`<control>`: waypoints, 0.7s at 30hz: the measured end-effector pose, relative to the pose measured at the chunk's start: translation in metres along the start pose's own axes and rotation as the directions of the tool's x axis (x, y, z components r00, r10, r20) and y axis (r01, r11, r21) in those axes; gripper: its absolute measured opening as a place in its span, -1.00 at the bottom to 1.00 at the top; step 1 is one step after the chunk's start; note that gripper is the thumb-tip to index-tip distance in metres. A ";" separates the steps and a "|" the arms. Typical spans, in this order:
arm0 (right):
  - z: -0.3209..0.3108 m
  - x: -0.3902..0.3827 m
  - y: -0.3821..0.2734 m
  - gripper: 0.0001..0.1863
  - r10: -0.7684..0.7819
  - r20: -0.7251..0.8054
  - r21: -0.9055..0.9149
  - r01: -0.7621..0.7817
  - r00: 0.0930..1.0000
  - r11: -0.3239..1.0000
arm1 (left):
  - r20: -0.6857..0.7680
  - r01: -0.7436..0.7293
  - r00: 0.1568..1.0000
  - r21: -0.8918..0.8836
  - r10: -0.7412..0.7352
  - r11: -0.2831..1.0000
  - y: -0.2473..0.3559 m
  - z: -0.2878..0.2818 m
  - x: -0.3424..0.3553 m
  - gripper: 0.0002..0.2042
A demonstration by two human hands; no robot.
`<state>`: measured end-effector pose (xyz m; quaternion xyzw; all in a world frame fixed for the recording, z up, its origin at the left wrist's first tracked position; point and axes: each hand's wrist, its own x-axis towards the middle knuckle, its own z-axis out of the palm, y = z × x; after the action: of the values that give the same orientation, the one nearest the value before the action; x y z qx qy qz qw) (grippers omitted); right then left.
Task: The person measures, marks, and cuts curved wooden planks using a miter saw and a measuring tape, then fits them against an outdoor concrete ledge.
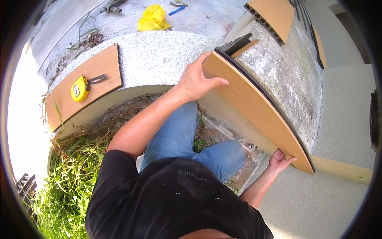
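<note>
A long wood-grain plank (254, 107) with a dark edge lies along the inner side of the concrete ledge (274, 71). My left hand (197, 79) grips its far end, thumb over the wood face and fingers round the end. At the near right end, my right hand (280, 160) holds the lower edge, with the thumb on the face and the fingers partly hidden beneath. Dark strips (238, 44) and a thin wood-coloured piece stick out just beyond the plank's far end.
A shorter plank (101, 85) on the left ledge carries a yellow tape measure (80, 88). Beyond are a yellow bag (153, 18), a blue pen (176, 10) and a power tool (112, 6). A hollow-core board (274, 18) rests at the upper right. Grass (71, 187) grows lower left.
</note>
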<state>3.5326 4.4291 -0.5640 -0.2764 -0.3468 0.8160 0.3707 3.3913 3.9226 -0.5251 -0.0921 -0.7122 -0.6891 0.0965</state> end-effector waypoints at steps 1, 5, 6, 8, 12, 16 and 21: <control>0.002 -0.002 0.001 -0.20 0.001 0.000 0.001 -0.001 1.000 1.000 | 0.000 -0.001 1.000 0.001 0.001 1.000 -0.001 0.000 0.000 -0.35; 0.003 -0.001 0.001 -0.17 0.015 -0.009 -0.023 -0.015 1.000 1.000 | -0.005 -0.024 1.000 -0.020 0.024 1.000 -0.006 0.000 0.000 -0.38; 0.002 0.001 0.001 -0.17 0.023 -0.018 -0.027 -0.023 1.000 0.999 | -0.001 -0.034 0.999 -0.024 0.034 0.999 -0.007 0.000 0.000 -0.39; 0.004 -0.003 0.002 -0.16 0.015 -0.009 -0.036 -0.016 1.000 0.999 | 0.001 -0.027 1.000 -0.020 0.027 0.999 -0.007 0.000 0.000 -0.40; 0.015 -0.011 0.004 -0.17 -0.013 -0.003 -0.056 0.013 1.000 0.998 | 0.006 -0.007 1.000 -0.040 0.007 0.999 -0.009 0.000 0.000 -0.40; 0.009 -0.008 0.003 -0.18 -0.015 -0.001 -0.053 0.014 1.000 0.998 | -0.003 -0.045 0.999 -0.003 0.045 0.999 -0.009 -0.001 0.000 -0.38; -0.001 -0.003 -0.001 -0.17 0.012 0.056 0.013 -0.013 0.998 1.000 | 0.015 -0.033 0.999 -0.021 0.034 0.999 -0.010 0.000 0.002 -0.17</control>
<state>3.5356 4.4274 -0.5636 -0.2531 -0.3499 0.8280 0.3577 3.3865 3.9222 -0.5346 -0.1102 -0.7041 -0.6941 0.1017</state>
